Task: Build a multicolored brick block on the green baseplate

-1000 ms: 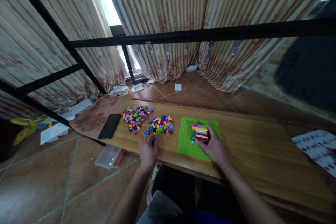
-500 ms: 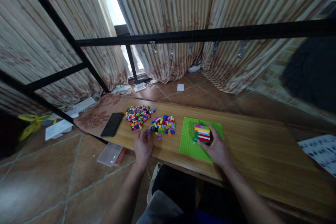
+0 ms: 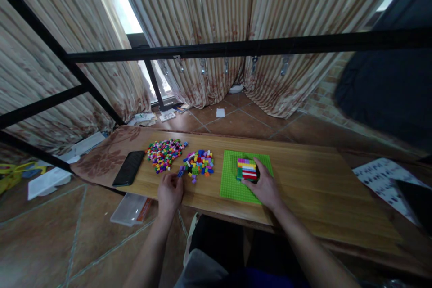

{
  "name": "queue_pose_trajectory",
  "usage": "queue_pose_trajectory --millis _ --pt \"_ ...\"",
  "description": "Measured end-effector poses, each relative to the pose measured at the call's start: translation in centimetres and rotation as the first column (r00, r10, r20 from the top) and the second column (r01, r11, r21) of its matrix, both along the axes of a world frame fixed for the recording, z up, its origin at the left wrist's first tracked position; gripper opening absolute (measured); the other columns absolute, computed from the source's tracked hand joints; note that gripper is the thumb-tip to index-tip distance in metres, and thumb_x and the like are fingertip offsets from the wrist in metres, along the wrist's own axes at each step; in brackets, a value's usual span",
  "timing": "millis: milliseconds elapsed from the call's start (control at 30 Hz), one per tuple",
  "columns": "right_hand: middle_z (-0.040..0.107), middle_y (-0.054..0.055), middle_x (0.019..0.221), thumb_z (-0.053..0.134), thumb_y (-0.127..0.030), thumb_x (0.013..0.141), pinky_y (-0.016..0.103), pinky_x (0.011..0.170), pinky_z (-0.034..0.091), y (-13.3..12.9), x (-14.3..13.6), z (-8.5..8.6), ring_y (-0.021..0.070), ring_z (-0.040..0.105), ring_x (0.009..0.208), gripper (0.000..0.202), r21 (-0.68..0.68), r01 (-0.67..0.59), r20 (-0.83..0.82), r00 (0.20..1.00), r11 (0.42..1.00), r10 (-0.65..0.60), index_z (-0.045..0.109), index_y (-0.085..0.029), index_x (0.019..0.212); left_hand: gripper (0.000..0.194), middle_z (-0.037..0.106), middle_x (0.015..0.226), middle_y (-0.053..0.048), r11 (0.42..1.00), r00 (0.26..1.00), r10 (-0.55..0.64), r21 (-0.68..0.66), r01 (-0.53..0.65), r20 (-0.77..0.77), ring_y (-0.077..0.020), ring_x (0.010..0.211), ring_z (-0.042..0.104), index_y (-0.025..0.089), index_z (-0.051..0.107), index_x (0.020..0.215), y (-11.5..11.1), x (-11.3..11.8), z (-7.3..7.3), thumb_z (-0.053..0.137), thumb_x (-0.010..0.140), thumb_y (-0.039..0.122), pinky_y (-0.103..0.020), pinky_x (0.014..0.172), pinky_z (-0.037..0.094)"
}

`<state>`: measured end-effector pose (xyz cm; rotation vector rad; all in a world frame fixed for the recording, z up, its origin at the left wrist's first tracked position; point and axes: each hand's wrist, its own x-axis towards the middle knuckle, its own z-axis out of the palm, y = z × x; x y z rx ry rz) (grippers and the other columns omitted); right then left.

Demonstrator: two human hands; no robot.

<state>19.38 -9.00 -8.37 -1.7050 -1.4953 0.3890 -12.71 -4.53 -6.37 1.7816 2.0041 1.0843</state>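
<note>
- Brick block (image 3: 247,170): we found it over the middle of the green baseplate (image 3: 232,190), its strips coloured pink-purple, yellow, white and red, with green along its left side. Whether it was pressed onto the studs or merely rested there, we could not tell.
- Right hand (image 3: 267,188): it gripped the block, thumb at the near side and fingers curled around the far right corner.
- Left hand (image 3: 169,192): it lay at the near edge of the tabletop (image 3: 303,180) with its fingers bent inward, just beside a dark blue brick (image 3: 180,173). We could not tell whether a small piece sat between the fingertips.
- Portion done: we judged several rows to be joined, since the coloured strips lay close and parallel. Around the block, the baseplate showed bare studs on its left and near sides.
- Portion loose: we counted two unjoined heaps, a larger pile of tiny bricks (image 3: 164,155) and, nearer the baseplate, a smaller pile of bricks (image 3: 201,163). We judged that far more pieces lay loose than were built in.
- Surroundings: we noted a black phone (image 3: 128,168) left of the heaps, well apart from the block.
</note>
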Motion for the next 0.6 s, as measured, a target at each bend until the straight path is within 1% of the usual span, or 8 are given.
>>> queue_pose_trajectory --millis 67,133,233,300,367,467,600 --pt "0.051 0.013 0.137 0.070 -0.042 0.072 0.051 0.104 0.039 0.0 0.0 0.0 0.0303 0.050 0.124 0.083 0.006 -0.001 -0.001 1.000 1.000 0.001 0.034 -0.022 0.144 0.020 0.065 0.085 -0.008 0.999 0.995 -0.038 0.007 0.038 0.097 -0.0210 0.078 0.065 0.016 0.063 0.085 -0.8 0.9 0.4 0.059 0.075 0.033 -0.035 0.073 0.053" --pt "0.050 0.013 0.138 0.069 -0.041 0.072 0.052 0.104 0.039 0.0 0.0 0.0 0.0305 0.049 0.124 0.082 0.007 -0.002 -0.004 1.000 1.000 0.002 0.034 -0.023 0.144 0.021 0.067 0.085 -0.007 0.992 0.965 -0.126 0.019 0.125 0.229 -0.0205 0.080 0.066 0.016 0.062 0.087 -1.6 2.3 0.7 0.062 0.074 0.033 -0.033 0.074 0.053" --pt "0.051 0.013 0.137 0.070 -0.040 0.072 0.052 0.104 0.039 0.0 0.0 0.1 0.0307 0.049 0.125 0.082 0.022 -0.004 -0.004 1.000 1.000 0.004 0.034 -0.023 0.143 0.020 0.069 0.088 -0.007 0.961 0.852 -0.253 0.019 0.275 0.458 -0.0197 0.085 0.068 0.017 0.060 0.090 -2.7 5.1 0.9 0.062 0.076 0.031 -0.030 0.077 0.053" --pt "0.052 0.013 0.136 0.070 -0.040 0.072 0.052 0.104 0.039 0.0 -0.1 0.1 0.0305 0.050 0.124 0.081 0.030 -0.007 -0.001 1.000 1.000 0.007 0.035 -0.023 0.143 0.018 0.069 0.086 -0.006 0.948 0.792 -0.277 0.019 0.319 0.544 -0.0187 0.084 0.069 0.017 0.060 0.089 -3.0 7.0 1.0 0.062 0.075 0.027 -0.029 0.076 0.053" --pt "0.052 0.013 0.136 0.070 -0.040 0.071 0.052 0.104 0.040 0.0 -0.1 0.1 0.0305 0.050 0.123 0.082 0.027 -0.005 0.002 1.000 1.000 0.005 0.035 -0.022 0.143 0.015 0.069 0.083 -0.004 0.936 0.756 -0.294 0.016 0.351 0.584 -0.0176 0.081 0.069 0.017 0.060 0.087 -3.1 8.5 1.2 0.063 0.074 0.025 -0.028 0.075 0.053" --pt "0.051 0.014 0.136 0.071 -0.040 0.071 0.051 0.104 0.040 0.1 0.0 0.0 0.0306 0.050 0.124 0.083 0.027 -0.005 0.003 1.000 1.000 0.005 0.034 -0.022 0.143 0.011 0.069 0.080 -0.003 0.912 0.729 -0.337 0.015 0.410 0.596 -0.0165 0.079 0.068 0.017 0.060 0.085 -2.9 9.9 1.4 0.062 0.075 0.023 -0.028 0.075 0.053" --pt "0.052 0.014 0.135 0.071 -0.040 0.071 0.051 0.104 0.040 0.1 0.0 -0.1 0.0302 0.050 0.123 0.082 0.030 -0.005 0.005 1.000 1.000 0.004 0.035 -0.022 0.143 0.011 0.068 0.079 -0.003 0.904 0.736 -0.368 0.034 0.426 0.568 -0.0166 0.079 0.067 0.017 0.060 0.083 -2.6 10.7 1.4 0.063 0.075 0.023 -0.028 0.076 0.053"
